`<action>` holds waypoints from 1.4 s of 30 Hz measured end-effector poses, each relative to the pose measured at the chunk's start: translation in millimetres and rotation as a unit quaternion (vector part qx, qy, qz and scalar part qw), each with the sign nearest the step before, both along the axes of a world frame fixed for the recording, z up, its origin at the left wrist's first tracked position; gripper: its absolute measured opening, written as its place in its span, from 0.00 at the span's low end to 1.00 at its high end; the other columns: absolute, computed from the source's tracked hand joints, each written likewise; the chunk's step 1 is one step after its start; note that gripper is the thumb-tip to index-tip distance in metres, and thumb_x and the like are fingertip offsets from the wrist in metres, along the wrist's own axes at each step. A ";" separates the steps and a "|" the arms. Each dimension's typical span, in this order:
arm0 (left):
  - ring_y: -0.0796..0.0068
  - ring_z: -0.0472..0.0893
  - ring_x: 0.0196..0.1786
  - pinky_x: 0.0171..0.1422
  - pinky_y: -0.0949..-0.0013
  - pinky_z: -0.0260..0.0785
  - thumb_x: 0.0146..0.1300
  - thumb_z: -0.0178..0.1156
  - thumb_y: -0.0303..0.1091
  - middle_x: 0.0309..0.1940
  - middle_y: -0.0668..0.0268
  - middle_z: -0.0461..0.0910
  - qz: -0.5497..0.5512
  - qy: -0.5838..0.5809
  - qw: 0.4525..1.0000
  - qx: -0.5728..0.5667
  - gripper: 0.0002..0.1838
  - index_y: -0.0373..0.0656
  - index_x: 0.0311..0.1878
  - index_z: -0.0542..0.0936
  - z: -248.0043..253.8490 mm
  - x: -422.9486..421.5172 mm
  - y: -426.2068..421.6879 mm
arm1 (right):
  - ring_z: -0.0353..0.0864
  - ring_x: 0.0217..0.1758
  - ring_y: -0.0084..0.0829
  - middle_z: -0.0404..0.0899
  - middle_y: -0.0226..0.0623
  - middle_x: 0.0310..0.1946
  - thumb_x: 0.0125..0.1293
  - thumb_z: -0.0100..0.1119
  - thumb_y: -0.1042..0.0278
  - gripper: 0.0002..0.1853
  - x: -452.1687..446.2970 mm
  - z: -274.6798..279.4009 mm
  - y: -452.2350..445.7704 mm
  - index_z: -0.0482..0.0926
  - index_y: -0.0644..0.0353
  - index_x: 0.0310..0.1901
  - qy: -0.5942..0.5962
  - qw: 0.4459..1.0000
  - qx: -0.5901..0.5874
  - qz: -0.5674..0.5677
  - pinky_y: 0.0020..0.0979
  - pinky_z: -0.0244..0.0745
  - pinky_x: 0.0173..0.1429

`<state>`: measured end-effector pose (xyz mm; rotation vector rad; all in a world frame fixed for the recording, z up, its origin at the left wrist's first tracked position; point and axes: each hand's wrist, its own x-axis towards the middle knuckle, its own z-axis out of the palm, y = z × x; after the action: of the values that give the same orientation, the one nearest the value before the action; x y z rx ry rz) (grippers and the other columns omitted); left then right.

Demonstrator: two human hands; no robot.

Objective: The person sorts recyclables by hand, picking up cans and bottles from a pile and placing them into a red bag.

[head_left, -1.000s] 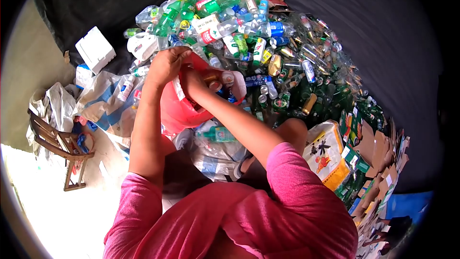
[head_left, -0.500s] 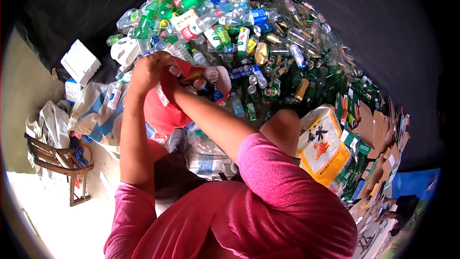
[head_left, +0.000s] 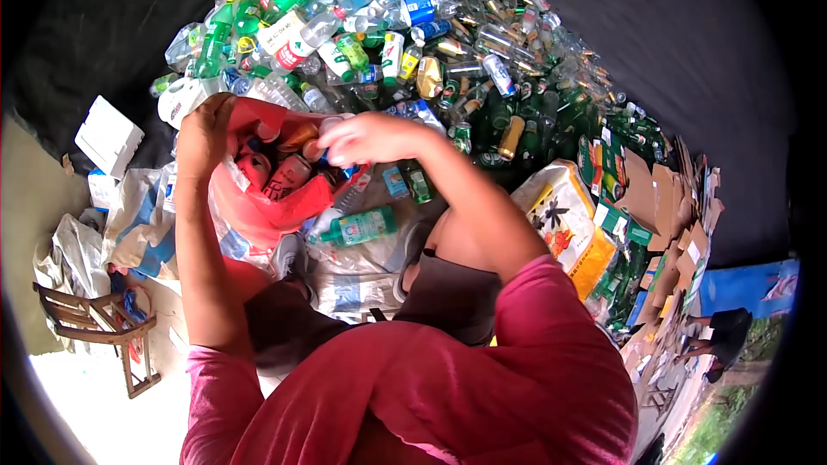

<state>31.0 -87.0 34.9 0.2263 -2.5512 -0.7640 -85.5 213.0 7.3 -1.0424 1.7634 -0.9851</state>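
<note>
Cans (head_left: 289,175) half-hidden in bag (head_left: 269,217), right hand (head_left: 372,139) blurred

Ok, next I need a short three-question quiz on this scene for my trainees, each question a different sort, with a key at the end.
1. Which of the person's hands grips the rim of the soft red bag?
2. True or false: the translucent green plastic bottle lies on its side outside the bag.
3. What shows inside the bag?
a) folded cardboard
b) metal drink cans
c) grey shoes

Key:
1. The left hand.
2. True.
3. b
</note>
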 end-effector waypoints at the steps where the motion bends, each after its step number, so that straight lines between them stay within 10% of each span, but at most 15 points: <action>1: 0.47 0.86 0.44 0.50 0.60 0.77 0.73 0.57 0.41 0.39 0.50 0.86 0.008 -0.008 1.000 -0.002 0.15 0.41 0.50 0.85 1.3 1.1 1.5 | 0.85 0.54 0.29 0.84 0.38 0.55 0.73 0.62 0.59 0.26 -11.1 7.9 31.9 0.74 0.62 0.68 -0.099 0.994 0.013 -0.033 0.32 0.79 0.58; 5: 0.47 0.86 0.44 0.50 0.59 0.77 0.73 0.58 0.41 0.40 0.51 0.86 -0.001 0.003 1.000 -0.026 0.15 0.41 0.50 0.85 4.4 2.3 5.4 | 0.85 0.50 0.27 0.85 0.35 0.51 0.72 0.63 0.60 0.25 -69.1 -21.2 153.3 0.74 0.58 0.67 -0.099 0.951 0.012 -0.294 0.28 0.79 0.52; 11: 0.48 0.86 0.44 0.49 0.61 0.77 0.73 0.58 0.38 0.41 0.49 0.86 -0.002 -0.023 1.000 -0.011 0.14 0.39 0.49 0.85 5.6 -7.1 9.5 | 0.78 0.22 0.24 0.81 0.34 0.29 0.60 0.68 0.69 0.16 -140.3 -237.5 297.1 0.80 0.56 0.50 -0.048 0.739 0.055 -0.669 0.29 0.68 0.20; 13: 0.52 0.87 0.42 0.48 0.64 0.77 0.72 0.59 0.36 0.40 0.49 0.86 -0.008 -0.012 1.000 -0.003 0.13 0.37 0.49 0.85 4.8 -9.0 10.1 | 0.78 0.22 0.25 0.82 0.36 0.29 0.57 0.69 0.70 0.21 -139.5 -275.1 306.1 0.80 0.57 0.54 -0.040 0.757 0.110 -0.643 0.30 0.70 0.22; 15: 0.57 0.88 0.39 0.47 0.66 0.77 0.72 0.60 0.35 0.39 0.49 0.86 -0.003 -0.026 0.999 0.019 0.13 0.35 0.50 0.84 3.6 -11.5 8.0 | 0.88 0.42 0.39 0.88 0.43 0.42 0.53 0.73 0.66 0.35 -156.7 -349.6 332.4 0.76 0.57 0.65 0.102 0.784 0.202 -0.578 0.38 0.81 0.47; 25: 0.72 0.85 0.40 0.50 0.68 0.76 0.74 0.59 0.32 0.39 0.54 0.87 0.013 -0.087 0.995 0.044 0.11 0.34 0.51 0.84 1.1 -10.1 0.4 | 0.73 0.70 0.47 0.71 0.50 0.69 0.47 0.80 0.60 0.50 -156.1 -349.9 293.8 0.66 0.56 0.74 0.216 0.812 0.231 -0.491 0.41 0.71 0.70; 31: 0.73 0.83 0.40 0.50 0.69 0.76 0.75 0.59 0.32 0.39 0.56 0.88 -0.006 -0.061 0.994 0.090 0.11 0.34 0.51 0.84 -0.9 -15.1 5.1 | 0.78 0.64 0.47 0.79 0.49 0.59 0.43 0.82 0.55 0.46 -154.0 -364.3 269.8 0.72 0.59 0.66 0.282 0.780 0.267 -0.491 0.43 0.75 0.64; 36: 0.74 0.84 0.42 0.50 0.68 0.76 0.75 0.59 0.35 0.40 0.56 0.88 0.001 -0.080 0.993 0.092 0.12 0.37 0.52 0.84 -5.0 -13.1 8.4 | 0.85 0.52 0.52 0.85 0.49 0.47 0.45 0.74 0.26 0.49 -146.3 -344.5 271.4 0.74 0.58 0.60 0.213 0.778 0.318 -0.498 0.46 0.78 0.56; 39: 0.69 0.86 0.40 0.49 0.66 0.77 0.74 0.60 0.36 0.38 0.54 0.87 -0.003 -0.080 0.995 0.062 0.13 0.37 0.51 0.84 -4.5 -6.2 10.4 | 0.80 0.32 0.27 0.80 0.30 0.29 0.43 0.85 0.46 0.29 -145.4 -316.1 269.6 0.81 0.57 0.39 0.147 0.774 0.227 -0.572 0.34 0.75 0.38; 42: 0.66 0.86 0.38 0.48 0.65 0.77 0.74 0.61 0.37 0.36 0.53 0.87 -0.020 -0.061 0.994 0.088 0.13 0.37 0.50 0.85 7.6 -0.5 26.8 | 0.79 0.31 0.18 0.76 0.23 0.32 0.61 0.76 0.54 0.20 -120.1 -206.8 230.2 0.79 0.56 0.46 -0.040 0.802 0.061 -0.593 0.25 0.68 0.27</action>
<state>30.5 -60.2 42.5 0.2870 -2.6091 -1.0209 -205.7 443.2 -199.5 0.3578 2.3411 -1.5405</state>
